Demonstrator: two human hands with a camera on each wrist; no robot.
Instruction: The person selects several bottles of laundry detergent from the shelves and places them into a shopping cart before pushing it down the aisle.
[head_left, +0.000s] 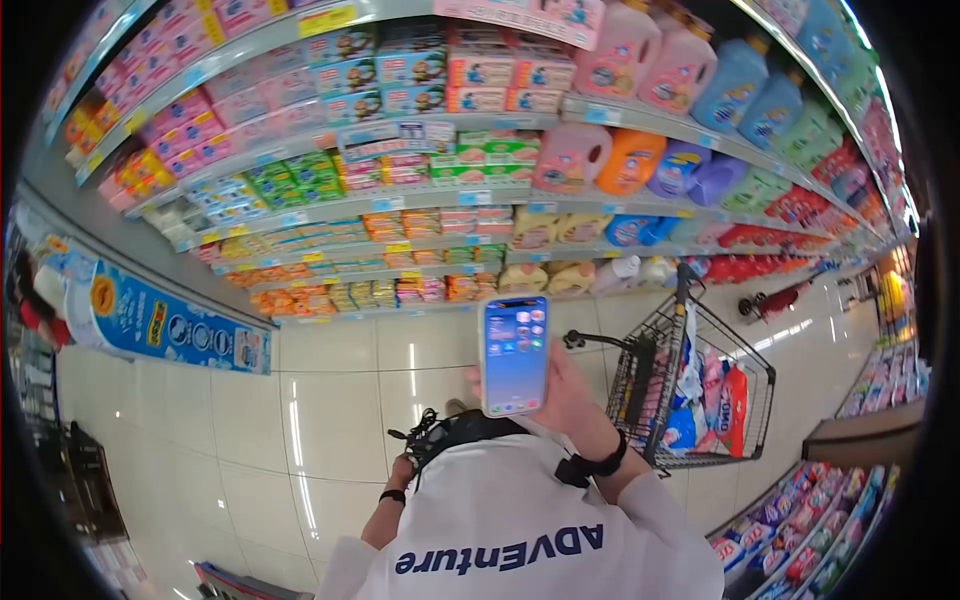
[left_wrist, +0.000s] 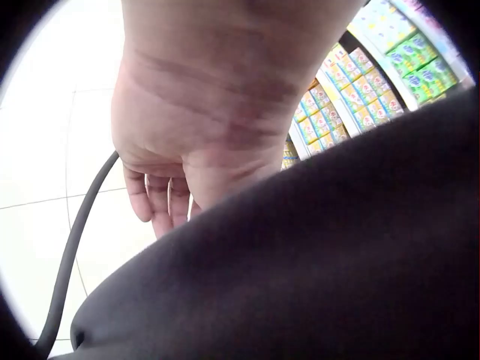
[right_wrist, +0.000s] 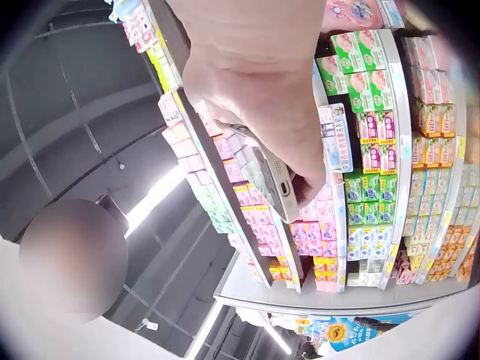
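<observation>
My right hand grips a smartphone upright in front of my body, its lit screen showing app icons. In the right wrist view, the hand wraps the phone with its charging-port edge showing. Down at my side hangs my left hand, beside a dark bundle of black cords. The left wrist view has that hand with fingers hanging loosely and nothing in them; dark fabric hides part of them. A black cable runs past it.
A shopping cart with bagged goods stands at my right. Ahead, shelves carry boxed soaps and detergent bottles. A blue display panel stands at the left. More packaged goods line the lower right. The floor is pale tile.
</observation>
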